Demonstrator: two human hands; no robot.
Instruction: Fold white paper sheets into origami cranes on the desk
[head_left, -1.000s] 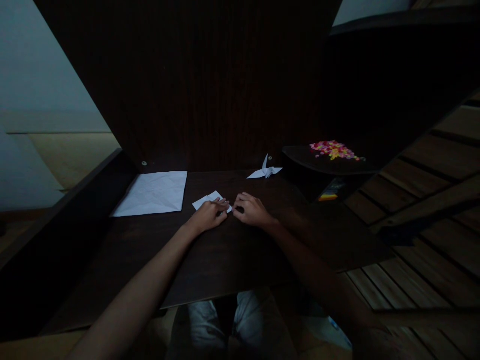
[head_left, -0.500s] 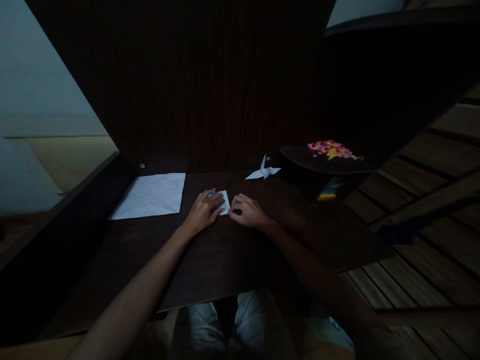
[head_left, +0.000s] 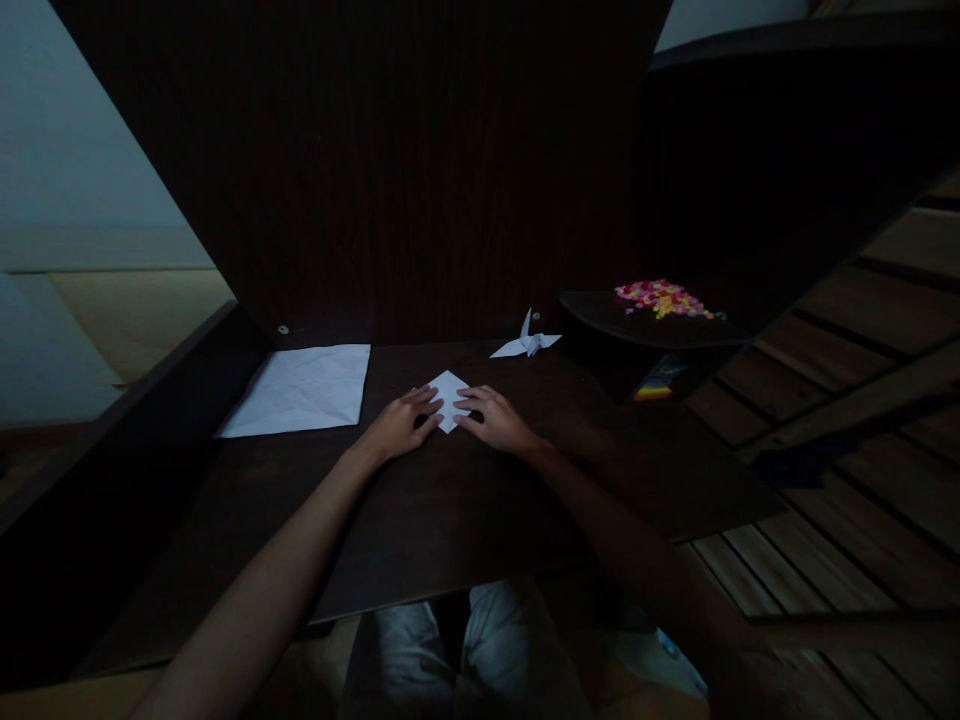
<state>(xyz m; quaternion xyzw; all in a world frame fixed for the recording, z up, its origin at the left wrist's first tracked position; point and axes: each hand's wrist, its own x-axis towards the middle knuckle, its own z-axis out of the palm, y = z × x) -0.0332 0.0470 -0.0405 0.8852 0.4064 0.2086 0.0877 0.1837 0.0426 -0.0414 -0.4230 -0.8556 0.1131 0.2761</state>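
A small white folded paper (head_left: 448,385) lies flat on the dark desk, its outline a diamond with one point toward me. My left hand (head_left: 409,420) rests on its left side, fingers stretched out over the edge. From the other side, my right hand (head_left: 491,415) lays its spread fingers on the paper's right part. The strip between the fingertips is visible; both side corners are covered. Behind and to the right stands a white origami crane (head_left: 529,344) with its wings spread.
A larger creased white sheet (head_left: 304,392) lies at the left of the desk (head_left: 450,520). On a low rounded shelf (head_left: 600,312) at the right sits a heap of small pink, red and yellow pieces (head_left: 664,298). A tall dark panel (head_left: 420,200) rises behind the desk.
The folded paper has turned so that its corners point toward and away from me. My right hand's pinched fingers have opened out flat on it; my left hand has shifted slightly left.
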